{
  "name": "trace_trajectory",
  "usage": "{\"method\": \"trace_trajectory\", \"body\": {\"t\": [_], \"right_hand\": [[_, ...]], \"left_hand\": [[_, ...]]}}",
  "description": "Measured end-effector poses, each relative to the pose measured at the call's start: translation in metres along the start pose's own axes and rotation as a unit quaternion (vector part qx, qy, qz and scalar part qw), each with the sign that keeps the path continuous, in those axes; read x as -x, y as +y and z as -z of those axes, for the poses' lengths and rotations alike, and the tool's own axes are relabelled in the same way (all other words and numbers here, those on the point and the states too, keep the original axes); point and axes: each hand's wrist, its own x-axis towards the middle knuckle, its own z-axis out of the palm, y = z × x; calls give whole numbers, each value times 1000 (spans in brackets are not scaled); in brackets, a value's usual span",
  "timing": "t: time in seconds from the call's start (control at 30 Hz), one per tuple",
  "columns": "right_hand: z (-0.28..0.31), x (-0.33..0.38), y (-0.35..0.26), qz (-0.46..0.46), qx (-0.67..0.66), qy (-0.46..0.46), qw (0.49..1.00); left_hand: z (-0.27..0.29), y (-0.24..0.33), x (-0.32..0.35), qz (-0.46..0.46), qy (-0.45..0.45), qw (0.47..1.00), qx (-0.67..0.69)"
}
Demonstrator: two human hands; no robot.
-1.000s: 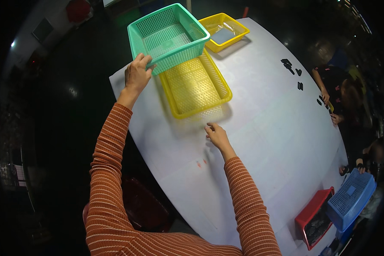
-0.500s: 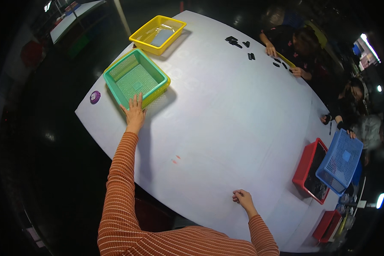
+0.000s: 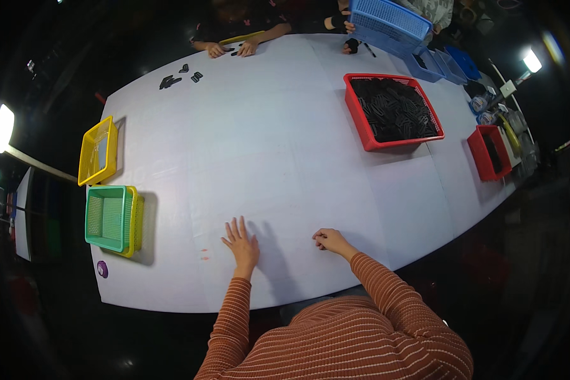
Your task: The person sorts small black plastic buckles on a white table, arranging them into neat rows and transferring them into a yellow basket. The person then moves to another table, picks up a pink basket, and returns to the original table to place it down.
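My left hand (image 3: pixel 242 247) is over the near part of the white table (image 3: pixel 259 171), fingers spread, holding nothing. To its right is my right hand (image 3: pixel 332 242), its fingers curled together; whatever they hold, if anything, is hidden. Left of my left hand stands a green basket (image 3: pixel 109 218), nested in a yellow basket (image 3: pixel 136 221). Two small orange marks (image 3: pixel 204 254) show on the tabletop beside my left hand. Farther off, beyond my right hand, a red basket (image 3: pixel 367 130) is filled with small black pieces (image 3: pixel 396 107).
Another yellow basket (image 3: pixel 111 149) stands at the left edge, a purple round object (image 3: pixel 102 269) near the corner. Loose black pieces (image 3: pixel 170 82) lie far left. Across the table a person's hands (image 3: pixel 248 47) handle black pieces; another person holds a blue basket (image 3: pixel 389 22). A smaller red basket (image 3: pixel 478 155) sits right.
My left hand has left the green basket and moved right over the table. My view has turned right; the blue basket is now raised away from the filled red basket.
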Motion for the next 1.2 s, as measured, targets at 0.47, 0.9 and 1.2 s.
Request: {"method": "trace_trajectory", "body": {"t": [0.47,0.9,1.2], "right_hand": [[346,29,111,136,36,442,886],[573,-71,33,166,-196,378,889],[554,-67,42,170,-172,455,857]], "left_hand": [[-62,276,-30,-142,-4,956,255],[-146,416,-216,72,48,911,403],[-140,422,-221,107,68,932,340]]}}
